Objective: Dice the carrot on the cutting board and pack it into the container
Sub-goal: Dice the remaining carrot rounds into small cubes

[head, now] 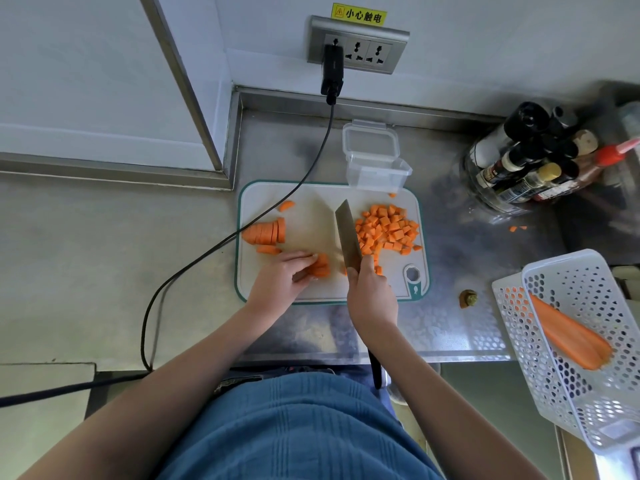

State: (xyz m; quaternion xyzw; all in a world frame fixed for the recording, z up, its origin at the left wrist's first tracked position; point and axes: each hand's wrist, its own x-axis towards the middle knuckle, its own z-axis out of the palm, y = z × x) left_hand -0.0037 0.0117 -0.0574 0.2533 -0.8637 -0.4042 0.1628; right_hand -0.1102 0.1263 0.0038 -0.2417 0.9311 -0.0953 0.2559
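On the white cutting board (pixel 311 209) a heap of diced carrot (pixel 389 228) lies at the right and a row of carrot slices (pixel 266 232) at the left. My left hand (pixel 285 277) holds down a small stack of carrot strips (pixel 321 266) with curled fingers. My right hand (pixel 369 292) grips the handle of a knife (pixel 347 233), whose blade stands on the board just right of the strips. A clear empty container (pixel 375 168) with its lid hinged back sits at the board's far edge.
A black cable (pixel 221 242) runs from the wall socket across the board's left corner. Sauce bottles (pixel 533 161) stand at the right. A white perforated basket (pixel 571 344) holds a whole carrot (pixel 568 332). A carrot stub (pixel 468 298) lies on the steel counter.
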